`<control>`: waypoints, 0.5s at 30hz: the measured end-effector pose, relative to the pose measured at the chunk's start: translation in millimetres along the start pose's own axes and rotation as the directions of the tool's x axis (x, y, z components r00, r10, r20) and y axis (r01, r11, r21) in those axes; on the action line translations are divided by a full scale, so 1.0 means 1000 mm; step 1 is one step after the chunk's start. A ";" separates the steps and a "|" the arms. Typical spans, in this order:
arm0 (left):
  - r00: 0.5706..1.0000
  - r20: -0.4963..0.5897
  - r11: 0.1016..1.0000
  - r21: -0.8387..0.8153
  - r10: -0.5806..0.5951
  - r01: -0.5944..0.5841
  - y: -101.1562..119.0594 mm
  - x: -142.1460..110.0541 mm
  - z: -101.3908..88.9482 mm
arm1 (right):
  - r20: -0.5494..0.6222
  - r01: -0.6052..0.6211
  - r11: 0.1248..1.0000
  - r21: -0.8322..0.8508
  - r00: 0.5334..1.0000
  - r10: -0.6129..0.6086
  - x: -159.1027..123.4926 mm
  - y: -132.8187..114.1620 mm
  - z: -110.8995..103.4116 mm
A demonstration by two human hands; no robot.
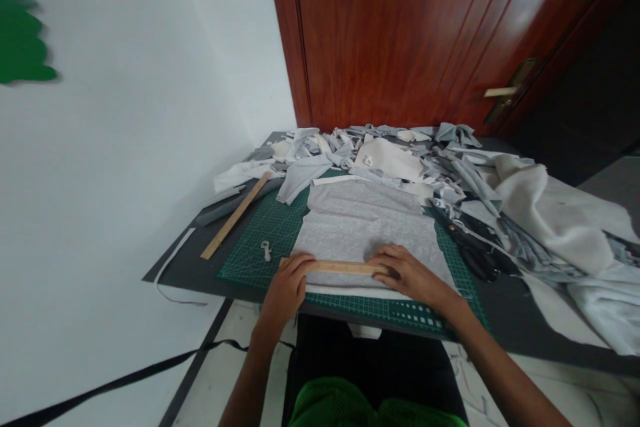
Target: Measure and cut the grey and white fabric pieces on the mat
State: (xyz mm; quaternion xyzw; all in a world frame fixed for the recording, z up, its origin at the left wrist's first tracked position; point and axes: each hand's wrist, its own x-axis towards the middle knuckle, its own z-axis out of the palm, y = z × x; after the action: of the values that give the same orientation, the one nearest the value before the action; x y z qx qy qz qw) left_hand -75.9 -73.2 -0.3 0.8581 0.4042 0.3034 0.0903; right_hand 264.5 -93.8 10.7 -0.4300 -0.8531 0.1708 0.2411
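A piece of light grey knit fabric lies flat over a green cutting mat. Across its near part runs a wooden ruler, roughly parallel to the table's front edge. My left hand grips the ruler's left end, with the fingers bent over it. At the other end, my right hand has its fingers curled on the ruler and rests against the cloth. Part of the right end is hidden beneath that hand. A pale strip of fabric shows along the cloth's near edge.
A second wooden ruler lies at the left. Black-handled scissors rest to the right of the mat. Fabric scraps are heaped along the back, and cream cloth is piled right. A small pale scrap sits on the mat.
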 end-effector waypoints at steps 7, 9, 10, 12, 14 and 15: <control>0.997 -0.062 0.999 0.014 0.046 -0.046 0.001 -0.004 0.002 | -0.105 -0.101 0.993 -0.063 0.990 0.095 -0.034 0.016 -0.001; 0.997 -0.069 0.999 0.023 0.040 -0.038 0.003 -0.002 0.002 | -0.129 -0.134 0.988 -0.079 0.984 0.123 -0.043 0.016 -0.003; 0.997 -0.069 0.999 0.029 0.037 -0.035 0.003 -0.001 0.001 | -0.139 -0.148 0.985 -0.087 0.981 0.135 -0.047 0.015 -0.004; 0.997 -0.060 0.998 0.039 0.042 -0.040 0.004 0.000 0.001 | -0.153 -0.175 0.979 -0.105 0.975 0.158 -0.055 0.015 -0.007; 0.997 -0.050 0.997 0.046 0.056 -0.054 0.003 0.001 0.001 | -0.167 -0.201 0.971 -0.126 0.970 0.179 -0.061 0.015 -0.011; 0.997 -0.046 0.997 0.049 0.063 -0.061 0.003 0.002 0.001 | -0.173 -0.212 0.968 -0.135 0.967 0.187 -0.063 0.015 -0.013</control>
State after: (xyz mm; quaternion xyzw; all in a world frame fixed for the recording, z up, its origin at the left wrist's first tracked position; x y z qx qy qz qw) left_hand -73.0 -73.6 1.0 0.8646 0.3866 0.3169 0.0507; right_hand 314.0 -135.7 -3.1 -0.5432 -0.7941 0.0937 0.2562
